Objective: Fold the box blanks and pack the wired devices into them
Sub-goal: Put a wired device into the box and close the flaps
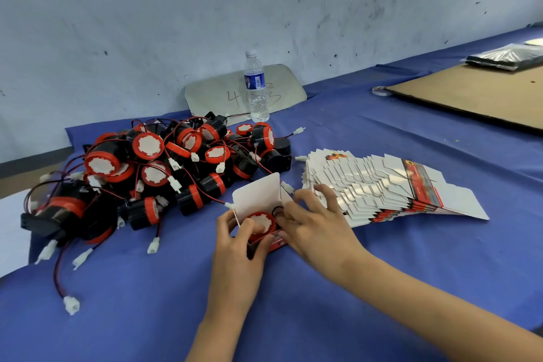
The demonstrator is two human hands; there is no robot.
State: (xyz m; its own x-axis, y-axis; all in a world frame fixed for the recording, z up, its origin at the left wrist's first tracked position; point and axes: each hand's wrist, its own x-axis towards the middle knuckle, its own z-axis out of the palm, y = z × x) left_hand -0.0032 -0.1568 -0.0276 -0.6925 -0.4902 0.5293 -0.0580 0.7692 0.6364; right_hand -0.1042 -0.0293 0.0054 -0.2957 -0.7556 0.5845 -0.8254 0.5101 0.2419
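Note:
A small folded box (pixel 258 194) stands open on the blue cloth with its white lid flap up. Inside it sits a black device with a red cap (pixel 261 222), its wire coiled beside it. My left hand (pixel 238 239) grips the box's near left side, thumb by the cap. My right hand (pixel 308 220) holds the box's right side, fingers curled at the wire. A heap of wired devices (pixel 152 167) lies to the left. A fanned stack of flat box blanks (pixel 382 185) lies to the right.
A water bottle (pixel 256 88) stands behind the heap in front of a grey board (pixel 217 91) leaning on the wall. A brown cardboard sheet (pixel 476 91), a tape roll (pixel 381 91) and a black wrapped pack (pixel 505 57) lie at the far right. Loose white connectors (pixel 71 304) trail toward me.

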